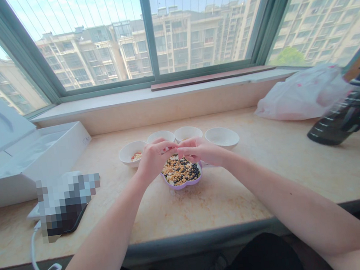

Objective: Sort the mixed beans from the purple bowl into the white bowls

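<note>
My left hand (156, 156) and my right hand (200, 151) meet at the fingertips above a purple, scalloped bowl (183, 186). Both are closed in a pinch; whatever lies between the fingertips is too small to make out. The bowl holds a mix of black beans, yellow beans and some pale pieces (182, 171). Just behind my left hand is a white bowl (124, 158) with reddish and pale nuts or seeds. Two more white bowls, one left (158, 135) and one right (187, 131), sit beyond my hands, their contents mostly hidden.
Another white bowl (222, 137) stands right of my right hand. On the left are an open white box (67, 153), a blurred-out dark device (68, 216) and a white cable (33, 253). A plastic bag (303, 95) and a tilted black bottle (344, 110) are at the right.
</note>
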